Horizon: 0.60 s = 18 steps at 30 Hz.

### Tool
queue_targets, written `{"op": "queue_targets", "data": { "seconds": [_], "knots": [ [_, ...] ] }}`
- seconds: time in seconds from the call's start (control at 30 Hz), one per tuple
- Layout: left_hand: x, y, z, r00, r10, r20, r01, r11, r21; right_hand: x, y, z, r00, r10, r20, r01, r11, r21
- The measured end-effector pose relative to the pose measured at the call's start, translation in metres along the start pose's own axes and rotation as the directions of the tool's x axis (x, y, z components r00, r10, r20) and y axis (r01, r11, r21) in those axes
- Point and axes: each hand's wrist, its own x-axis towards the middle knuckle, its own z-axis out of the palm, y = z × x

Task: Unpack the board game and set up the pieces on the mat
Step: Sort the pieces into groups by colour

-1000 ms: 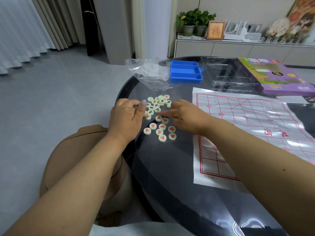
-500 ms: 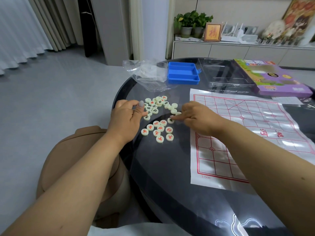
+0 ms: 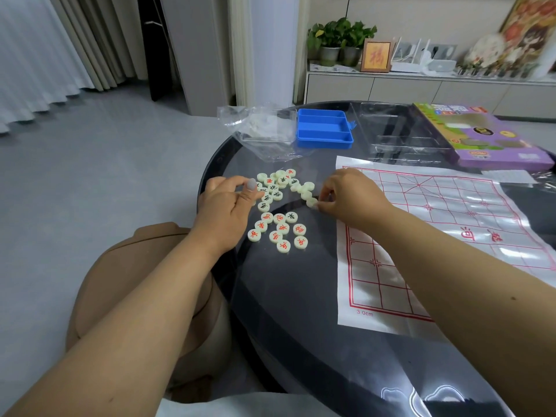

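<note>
**Pieces spread on dark glass, mat lying to the right**

Pale curtains (image 3: 39, 55) are hanging at the far left over a grey floor (image 3: 90, 191), and a tan stool (image 3: 144, 281) is sitting just beside the round, dark glass surface (image 3: 301, 311). Over its left edge the left hand (image 3: 225, 206) is hovering, fingers curled and thumb meeting the fingertips; whether it is pinching a piece cannot be told. Just beside it the game pieces (image 3: 278, 212), cream discs with red or black characters, are lying in a loose cluster, the red-marked ones nearest the person. Beyond them a crumpled clear plastic bag (image 3: 264, 127) is resting against a blue lidded box (image 3: 325, 127). The right hand (image 3: 349, 197) is pinching a blank-faced piece (image 3: 313, 202) at the right end of the cluster. Right of that hand the white mat (image 3: 451, 224) with its red grid is lying flat. Behind it a clear plastic tray (image 3: 400, 130) is sitting beside the purple game box (image 3: 487, 136). Against the back wall a low cabinet (image 3: 421, 88) is carrying potted plants (image 3: 340, 40) and a framed picture (image 3: 376, 55).
</note>
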Motion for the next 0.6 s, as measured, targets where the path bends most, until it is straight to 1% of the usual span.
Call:
{"op": "queue_targets", "data": {
  "seconds": [0.07, 0.2, 0.3, 0.37, 0.4, 0.43, 0.5, 0.6],
  "knots": [
    [0.0, 0.001, 0.0, 1.0, 0.004, -0.001, -0.004, 1.0, 0.002, -0.001, -0.001, 0.001, 0.999, -0.032, -0.03, 0.032, 0.999, -0.005],
    [-0.002, 0.004, -0.001, 1.0, 0.005, -0.002, -0.005, 1.0, -0.005, 0.0, -0.005, 0.002, 0.999, -0.016, -0.035, 0.02, 0.994, 0.105],
    [-0.001, 0.003, -0.001, 1.0, -0.005, 0.005, 0.005, 1.0, -0.017, -0.003, -0.011, -0.002, 0.992, -0.128, -0.004, 0.126, 0.97, 0.21],
    [-0.001, 0.003, -0.001, 1.0, -0.006, 0.002, 0.006, 1.0, -0.026, -0.007, -0.015, -0.004, 0.971, -0.233, 0.06, 0.21, 0.941, 0.265],
    [-0.001, 0.002, -0.001, 1.0, -0.01, 0.0, 0.01, 0.999, -0.033, -0.008, -0.017, -0.003, 0.959, -0.268, 0.091, 0.24, 0.94, 0.243],
    [-0.001, 0.002, -0.001, 1.0, -0.013, -0.002, 0.013, 0.999, -0.04, -0.007, -0.016, -0.001, 0.953, -0.282, 0.109, 0.259, 0.948, 0.185],
    [-0.001, 0.003, -0.001, 1.0, -0.012, -0.008, 0.012, 0.999, -0.039, -0.001, -0.014, 0.003, 0.961, -0.252, 0.117, 0.246, 0.967, 0.064],
    [-0.001, 0.004, -0.002, 1.0, -0.004, -0.011, 0.004, 1.0, -0.029, 0.006, -0.016, 0.005, 0.969, -0.191, 0.159, 0.191, 0.981, 0.016]
  ]
}}
